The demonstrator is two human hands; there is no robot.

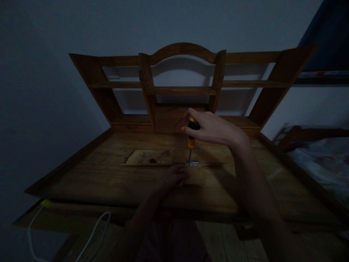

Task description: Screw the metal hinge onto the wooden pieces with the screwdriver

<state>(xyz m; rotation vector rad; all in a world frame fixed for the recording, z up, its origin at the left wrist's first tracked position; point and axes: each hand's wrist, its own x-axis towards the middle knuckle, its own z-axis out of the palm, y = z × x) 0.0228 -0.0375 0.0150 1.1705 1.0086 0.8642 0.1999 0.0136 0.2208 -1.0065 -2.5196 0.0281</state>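
My right hand is wrapped around the yellow and black handle of a screwdriver, which stands nearly upright. Its shaft runs down to a small silver metal hinge lying on wood, and the tip meets the hinge's left end. Just left and in front of the hinge, my left hand has its fingers curled together at the edge of a small, thin wooden board. Those fingertips are dim and partly hidden. A longer wooden strip with a dark, damaged patch lies to the left of the hinge.
All this is on a wooden desk with raised side edges. A wooden shelf unit rises at its back against the wall. A white cable hangs at the front left. Plastic-wrapped stuff lies beyond the right edge.
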